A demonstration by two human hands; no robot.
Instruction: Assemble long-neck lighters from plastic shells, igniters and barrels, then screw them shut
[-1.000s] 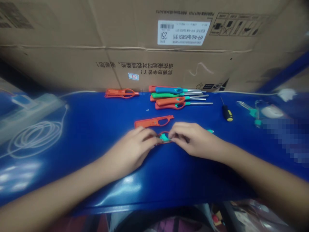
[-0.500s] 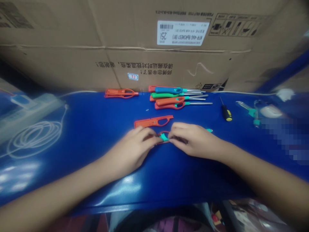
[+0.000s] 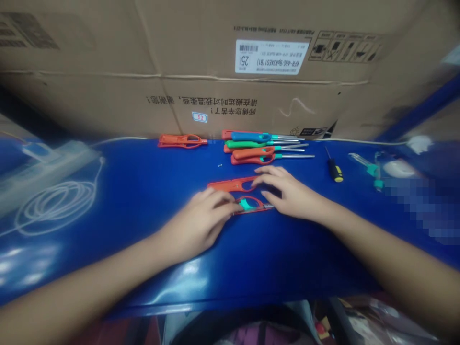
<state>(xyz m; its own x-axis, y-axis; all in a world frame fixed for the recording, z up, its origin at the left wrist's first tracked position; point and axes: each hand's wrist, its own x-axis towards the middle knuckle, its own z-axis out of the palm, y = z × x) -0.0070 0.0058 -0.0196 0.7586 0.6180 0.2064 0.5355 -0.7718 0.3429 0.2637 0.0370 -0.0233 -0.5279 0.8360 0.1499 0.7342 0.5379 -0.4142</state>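
Note:
My left hand (image 3: 203, 218) is closed on the handle of an orange lighter shell half (image 3: 258, 200). A teal trigger (image 3: 246, 204) sits inside its loop, and a metal tube points right from it. Just behind lies another orange lighter shell half (image 3: 226, 185), inner side up. My right hand (image 3: 287, 194) has its fingers around the right end of this second half, thumb on the near side. The fingers cover that end, so the exact contact is partly hidden.
Several assembled lighters (image 3: 253, 151) lie stacked at the back. Left of them is an orange shell (image 3: 181, 140). A screwdriver (image 3: 336, 171), clear-and-teal parts (image 3: 372, 168), a coiled white cable (image 3: 57, 203) and a power strip (image 3: 53, 165) also rest on the blue table (image 3: 230, 273). Cardboard (image 3: 201, 52) stands behind.
My right hand has left the tube side of the near shell half and reached the rear one, which has shifted slightly right. My left hand keeps its hold.

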